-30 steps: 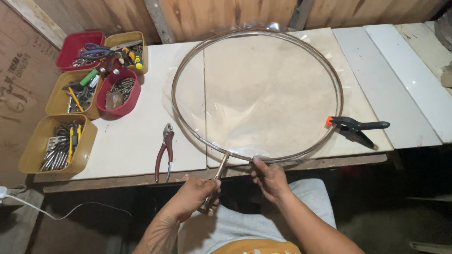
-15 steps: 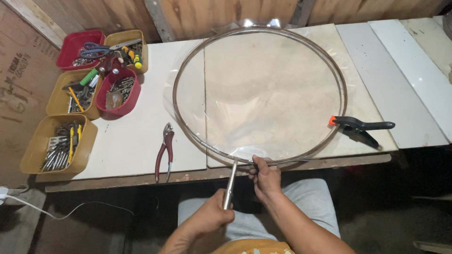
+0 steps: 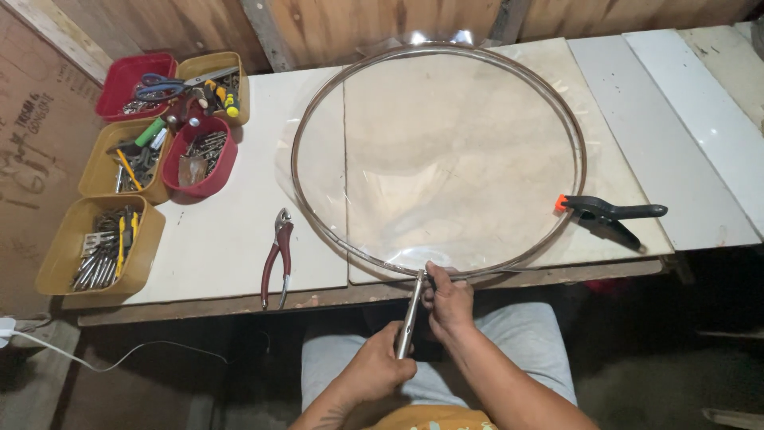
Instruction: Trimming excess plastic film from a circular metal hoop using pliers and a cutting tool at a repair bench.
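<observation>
Both hands are clenched on the work at the near edge of the bench: the left hand (image 3: 380, 368) is wrapped around the lower end of a slim silvery metal rod (image 3: 410, 314), and the right hand (image 3: 450, 301) pinches the spot where that rod's top end meets the large round metal hoop (image 3: 296, 179). The rod slants down from the hoop's nearest point, off the table edge and over the person's lap in pale grey trousers (image 3: 525, 334).

A sheet of clear plastic film (image 3: 446, 151) is stretched across the hoop, which lies flat on the pale wooden tabletop (image 3: 231, 239) and spans most of its depth, its far side almost at the wooden wall (image 3: 358, 20). On the hoop's right rim a black spring clamp with orange tips (image 3: 609, 213) bites the ring, its handles pointing away to the right.

Left of the hoop, near the front edge, lie red-handled pliers (image 3: 276, 259), apart from both hands. Further left stands a cluster of small tubs: three mustard-yellow rectangular plastic trays (image 3: 48, 267), a red rectangular tray (image 3: 131, 72) and a red round bowl (image 3: 223, 163), all filled with small tools and metal hardware. A white cable (image 3: 119, 360) trails across the floor below.
</observation>
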